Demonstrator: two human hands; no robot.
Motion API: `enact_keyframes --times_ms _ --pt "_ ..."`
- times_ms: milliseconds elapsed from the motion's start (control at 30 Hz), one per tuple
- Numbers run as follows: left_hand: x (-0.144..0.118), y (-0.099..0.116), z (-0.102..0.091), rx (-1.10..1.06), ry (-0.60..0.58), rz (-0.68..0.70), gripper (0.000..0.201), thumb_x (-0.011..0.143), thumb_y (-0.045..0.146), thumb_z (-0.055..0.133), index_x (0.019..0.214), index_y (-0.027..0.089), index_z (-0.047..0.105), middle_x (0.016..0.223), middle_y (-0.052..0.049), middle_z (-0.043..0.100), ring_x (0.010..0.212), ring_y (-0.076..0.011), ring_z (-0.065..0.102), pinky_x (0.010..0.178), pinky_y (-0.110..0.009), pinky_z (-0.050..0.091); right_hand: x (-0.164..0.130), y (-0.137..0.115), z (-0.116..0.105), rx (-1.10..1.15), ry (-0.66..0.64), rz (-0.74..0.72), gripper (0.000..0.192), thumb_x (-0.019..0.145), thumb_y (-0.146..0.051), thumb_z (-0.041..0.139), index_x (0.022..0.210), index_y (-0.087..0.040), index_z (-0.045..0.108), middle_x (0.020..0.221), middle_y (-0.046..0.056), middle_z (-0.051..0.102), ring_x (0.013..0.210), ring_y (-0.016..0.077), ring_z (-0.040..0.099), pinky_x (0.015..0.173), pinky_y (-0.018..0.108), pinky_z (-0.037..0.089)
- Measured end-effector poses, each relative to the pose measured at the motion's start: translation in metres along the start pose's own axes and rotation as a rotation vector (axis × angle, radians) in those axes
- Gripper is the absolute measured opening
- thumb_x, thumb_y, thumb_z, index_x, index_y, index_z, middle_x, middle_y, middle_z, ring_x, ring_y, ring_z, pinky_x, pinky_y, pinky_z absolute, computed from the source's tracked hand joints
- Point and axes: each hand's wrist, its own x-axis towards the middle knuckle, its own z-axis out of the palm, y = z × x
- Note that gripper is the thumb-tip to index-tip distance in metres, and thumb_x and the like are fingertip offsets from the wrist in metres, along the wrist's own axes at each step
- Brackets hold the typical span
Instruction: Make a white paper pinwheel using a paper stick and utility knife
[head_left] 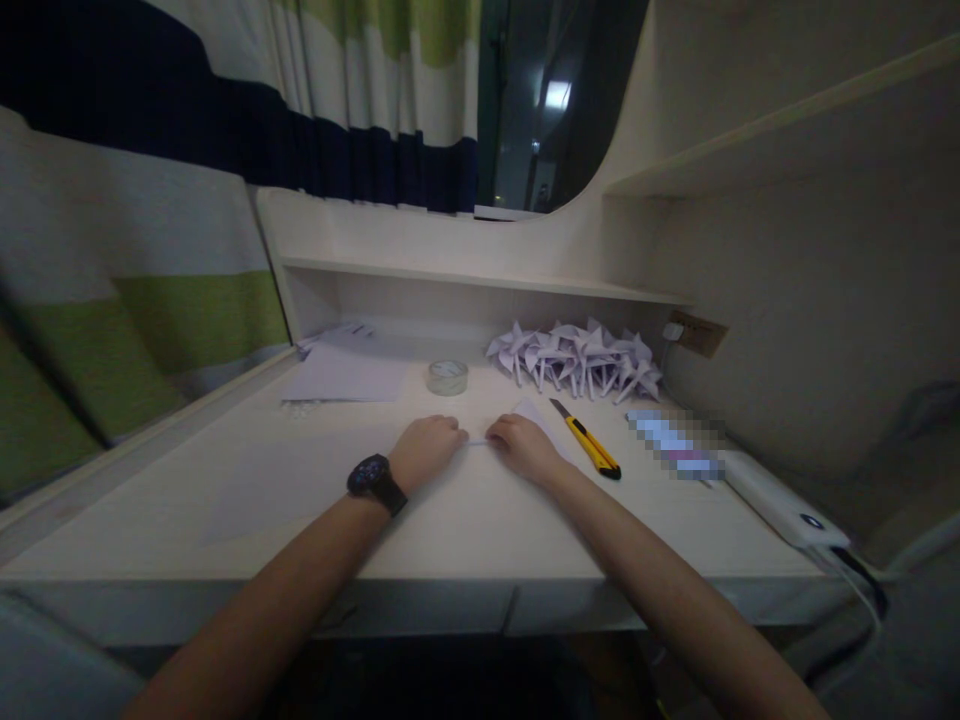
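Note:
Between my two hands lies a thin white paper roll (478, 441), held just at the desk surface. My left hand (431, 446), with a black watch on its wrist, is closed on the roll's left end. On the other end, my right hand (523, 446) has its fingers pinched. A sheet of white paper (541, 420) shows partly behind the right hand. A yellow utility knife (592, 446) lies to the right with some blade showing. Beyond the hands stands a roll of clear tape (448, 378).
Several white paper pinwheels (577, 355) are heaped at the back right. A paper stack (345, 368) lies at the back left. On the right are a phone (675, 445), a white power strip (780, 500) with cables, and a wall. A shelf (480, 278) runs above the desk's back.

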Motion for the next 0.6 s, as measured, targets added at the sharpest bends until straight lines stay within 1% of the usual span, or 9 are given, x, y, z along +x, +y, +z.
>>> enact_keyframes --times_ms 100,200,300,433,533,600 --pt "0.0006 -0.0007 0.0010 -0.004 0.003 0.014 0.020 0.087 0.013 0.051 0.089 0.016 0.070 0.085 -0.010 0.064 0.084 -0.0233 0.060 0.070 -0.032 0.044 0.0002 0.0016 0.0013 0.025 0.013 0.001 0.022 0.085 -0.008 0.052 0.098 -0.017 0.068 0.096 0.008 0.070 0.094 0.0182 0.061 0.084 0.025 0.041" --pt "0.0016 -0.0021 0.0036 -0.002 0.028 0.017 0.020 0.087 0.014 0.051 0.085 0.016 0.071 0.086 -0.010 0.063 0.085 -0.0234 0.060 0.071 -0.032 0.044 0.0004 0.0039 0.0023 0.056 0.022 0.017 0.022 0.083 -0.008 0.053 0.095 -0.017 0.069 0.093 0.006 0.070 0.090 0.0181 0.062 0.081 0.025 0.041" --pt "0.0019 -0.0029 0.0050 -0.017 0.031 0.004 0.023 0.087 0.011 0.049 0.090 0.017 0.071 0.083 -0.009 0.064 0.082 -0.0229 0.060 0.070 -0.032 0.043 0.0005 0.0053 0.0020 0.068 0.034 0.014 0.021 0.083 -0.007 0.053 0.091 -0.018 0.070 0.091 0.006 0.070 0.088 0.0178 0.062 0.079 0.024 0.041" --pt "0.0020 -0.0033 0.0051 -0.033 0.016 -0.017 0.028 0.086 0.009 0.048 0.099 0.019 0.071 0.082 -0.008 0.065 0.081 -0.0237 0.062 0.069 -0.033 0.044 0.0006 0.0051 0.0012 0.020 0.065 -0.016 0.021 0.084 -0.009 0.055 0.087 -0.018 0.073 0.092 0.007 0.068 0.092 0.0190 0.059 0.082 0.026 0.040" --pt "0.0021 -0.0038 0.0059 -0.036 -0.002 -0.029 0.027 0.085 0.007 0.048 0.095 0.018 0.071 0.083 -0.009 0.065 0.081 -0.0236 0.062 0.069 -0.033 0.044 0.0010 0.0049 0.0012 -0.024 0.042 -0.040 0.020 0.086 -0.012 0.055 0.089 -0.019 0.074 0.091 0.008 0.067 0.091 0.0196 0.057 0.081 0.027 0.039" --pt "0.0020 -0.0041 0.0067 -0.035 0.006 -0.013 0.025 0.085 0.007 0.048 0.092 0.017 0.070 0.085 -0.009 0.065 0.082 -0.0230 0.061 0.071 -0.033 0.044 0.0013 0.0048 0.0009 -0.043 0.020 -0.050 0.020 0.087 -0.013 0.055 0.091 -0.019 0.074 0.091 0.008 0.067 0.089 0.0196 0.056 0.080 0.027 0.038"
